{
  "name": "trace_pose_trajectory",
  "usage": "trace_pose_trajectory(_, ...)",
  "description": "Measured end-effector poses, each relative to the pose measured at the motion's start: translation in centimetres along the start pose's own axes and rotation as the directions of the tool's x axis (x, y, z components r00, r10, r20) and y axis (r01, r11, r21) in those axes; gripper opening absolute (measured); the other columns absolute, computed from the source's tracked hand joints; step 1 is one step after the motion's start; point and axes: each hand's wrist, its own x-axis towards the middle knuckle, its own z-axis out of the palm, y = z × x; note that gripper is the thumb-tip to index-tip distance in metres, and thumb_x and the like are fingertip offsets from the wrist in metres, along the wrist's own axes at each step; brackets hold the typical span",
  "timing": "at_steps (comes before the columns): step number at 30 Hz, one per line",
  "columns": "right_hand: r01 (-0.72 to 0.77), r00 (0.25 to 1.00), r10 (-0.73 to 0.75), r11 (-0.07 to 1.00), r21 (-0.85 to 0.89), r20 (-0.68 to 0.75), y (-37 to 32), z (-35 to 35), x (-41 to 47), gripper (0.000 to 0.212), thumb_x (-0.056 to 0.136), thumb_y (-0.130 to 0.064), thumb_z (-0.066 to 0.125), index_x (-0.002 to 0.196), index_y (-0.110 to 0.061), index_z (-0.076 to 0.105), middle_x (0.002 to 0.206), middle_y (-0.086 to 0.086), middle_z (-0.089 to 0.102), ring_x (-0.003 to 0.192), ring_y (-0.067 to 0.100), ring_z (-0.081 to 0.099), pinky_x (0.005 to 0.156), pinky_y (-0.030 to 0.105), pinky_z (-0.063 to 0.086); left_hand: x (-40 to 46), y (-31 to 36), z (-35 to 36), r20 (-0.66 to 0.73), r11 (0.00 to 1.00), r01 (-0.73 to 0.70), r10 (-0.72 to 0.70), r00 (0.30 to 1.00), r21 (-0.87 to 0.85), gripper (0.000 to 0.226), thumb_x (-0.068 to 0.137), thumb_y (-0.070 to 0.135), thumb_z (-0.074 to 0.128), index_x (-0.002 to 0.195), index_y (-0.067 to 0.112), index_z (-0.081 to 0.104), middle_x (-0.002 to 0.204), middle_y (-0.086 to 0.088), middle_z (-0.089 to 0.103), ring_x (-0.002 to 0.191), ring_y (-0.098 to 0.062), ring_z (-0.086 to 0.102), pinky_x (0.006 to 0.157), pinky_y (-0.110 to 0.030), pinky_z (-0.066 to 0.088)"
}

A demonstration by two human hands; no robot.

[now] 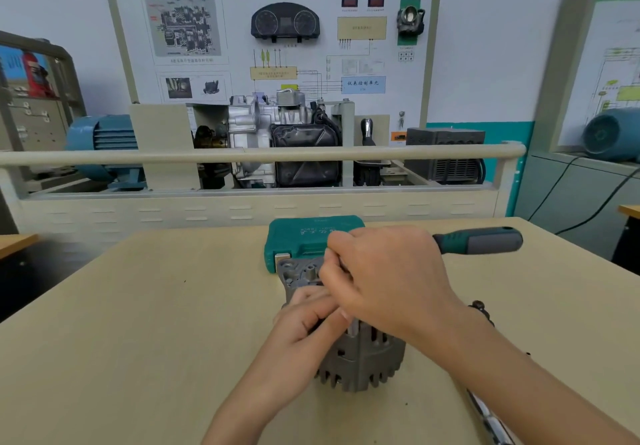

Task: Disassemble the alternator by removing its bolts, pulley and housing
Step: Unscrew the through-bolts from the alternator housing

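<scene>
Gripping the alternator (360, 358) at table (138, 306) centre, the left hand (304, 323) steadies it; the right hand (388, 271) pinches something small on top; loosened bolts could roll toward the screwdriver (485, 240) at two o'clock.

So there's a closed green plastic tool case (304, 237) sitting on the tan wooden table (138, 306). Just right of the case lies a screwdriver with a green-and-grey handle (485, 240). Behind the case stands a beige training bench (242, 209) with a cutaway silver gearbox (263, 122), blue electric motor (100, 140) further left.
</scene>
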Motion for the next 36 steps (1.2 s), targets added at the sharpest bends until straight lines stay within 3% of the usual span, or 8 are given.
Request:
trace_pose_trajectory(11,0.043,0.995,-0.031,0.992,0.120,-0.094,0.7,0.4,-0.4,0.034,0.081,-0.032,0.039,0.053,-0.020,0.052,0.045,-0.006,0.051,0.039,0.011,0.041,0.040,0.020,0.016,-0.3,-0.5,0.8,-0.081,0.998,-0.063,0.064,0.995,0.017,0.044,0.074,0.059,0.045,0.088,0.027,0.071,0.087,0.023,0.064,0.099,-0.003,0.046,0.085,-0.022,0.038)
trace_pose_trajectory(16,0.058,0.989,0.011,0.883,0.466,-0.145,0.7,1.7,0.3,0.039,0.077,-0.032,0.034,0.050,-0.012,0.051,0.043,0.000,0.050,0.042,0.018,0.043,0.043,0.030,0.031,-0.2,-0.6,0.5,-0.113,0.996,-0.042,0.033,0.993,-0.083,0.025,0.073,0.047,0.059,0.092,0.040,0.073,0.096,0.019,0.067,0.102,-0.002,0.051,0.087,-0.014,0.039)
trace_pose_trajectory(20,0.165,0.978,-0.080,0.866,0.472,-0.194,-0.5,2.7,1.5,0.032,0.075,-0.026,0.040,0.047,-0.012,0.048,0.040,-0.002,0.042,0.040,0.015,0.038,0.043,0.029,0.032,-0.1,-1.2,-0.8,-0.040,0.969,-0.015,0.006,0.999,-0.245,0.038,0.067,0.050,0.062,0.088,0.021,0.075,0.104,-0.015,0.066,0.107,-0.024,0.055,0.093,-0.033,0.041)
trace_pose_trajectory(25,0.139,0.990,-0.108,0.835,0.532,-0.089,0.3,2.8,1.8,0.035,0.079,-0.029,0.035,0.055,-0.009,0.050,0.046,0.003,0.046,0.047,0.018,0.043,0.052,0.034,0.036,0.3,-1.8,-1.6,0.044,0.988,-0.046,0.053,0.998,-0.145,0.054,0.078,0.055,0.056,0.094,0.006,0.071,0.106,-0.007,0.062,0.113,-0.017,0.048,0.099,-0.027,0.036)
trace_pose_trajectory(28,0.127,0.992,-0.122,0.870,0.477,-0.040,0.3,2.0,1.2,0.030,0.081,-0.027,0.038,0.059,-0.010,0.050,0.051,0.002,0.050,0.051,0.018,0.047,0.051,0.028,0.030,0.3,-1.3,-1.5,0.033,0.994,-0.054,0.058,0.998,-0.098,0.035,0.080,0.049,0.058,0.090,0.020,0.075,0.097,0.008,0.065,0.109,-0.008,0.051,0.092,-0.020,0.039)
trace_pose_trajectory(31,0.045,0.998,-0.053,0.971,0.234,0.031,-0.4,0.9,1.0,0.027,0.088,-0.031,0.038,0.068,-0.016,0.048,0.056,-0.002,0.048,0.058,0.019,0.051,0.047,0.028,0.024,0.2,-0.8,-1.2,-0.018,0.992,-0.032,0.030,0.999,-0.120,0.015,0.084,0.029,0.063,0.085,0.033,0.078,0.106,0.015,0.069,0.113,-0.004,0.053,0.095,-0.017,0.041)
trace_pose_trajectory(34,-0.061,0.997,0.064,0.997,-0.054,0.048,-1.8,0.8,1.0,0.022,0.093,-0.022,0.040,0.071,-0.017,0.036,0.056,-0.001,0.028,0.049,0.017,0.030,0.044,0.024,0.015,-0.1,-0.4,-0.6,-0.115,0.992,-0.022,0.008,0.993,-0.124,0.039,0.087,0.005,0.061,0.065,0.034,0.076,0.080,0.018,0.069,0.087,-0.006,0.056,0.074,-0.013,0.042)
trace_pose_trajectory(36,-0.111,0.993,0.116,0.988,-0.108,0.039,-3.2,0.9,0.8,0.030,0.092,-0.020,0.043,0.067,-0.016,0.027,0.056,0.000,0.024,0.045,0.015,0.021,0.044,0.024,0.011,-0.4,-0.2,0.0,-0.193,0.992,-0.018,-0.006,0.981,-0.121,0.049,0.081,-0.004,0.058,0.050,0.033,0.069,0.059,0.015,0.062,0.068,-0.007,0.051,0.057,-0.011,0.037)
